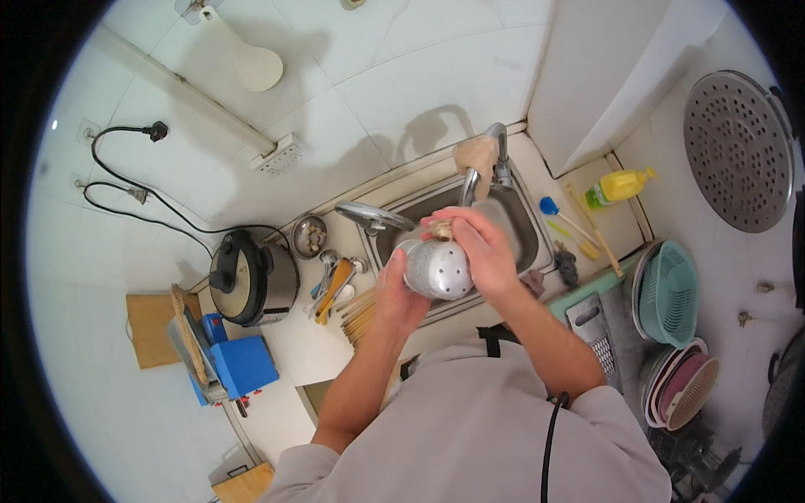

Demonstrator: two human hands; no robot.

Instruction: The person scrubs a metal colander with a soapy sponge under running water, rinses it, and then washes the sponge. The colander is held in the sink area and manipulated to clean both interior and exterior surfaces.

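My left hand (397,290) grips a silvery metal cylinder (448,270), tilted so its base with several round holes faces me. It looks like a utensil drainer. In my right hand (484,245) is a small tan scrubber (442,229), pressed against the cylinder's upper side; much of it is hidden by the fingers. Both hands are above the stainless steel sink (525,236). Behind them rises a chrome faucet (500,148), with a beige cloth or bag (476,160) around its spout. A round pot lid (374,215) leans at the sink's left side.
On the left counter are chopsticks (360,324), spoons and ladles (336,283), a steel bowl (309,236), a pressure cooker (258,276) and a blue knife block (244,366). A yellow bottle (616,187), brushes (588,226), a grater (594,330) and a teal basket (673,295) stand right.
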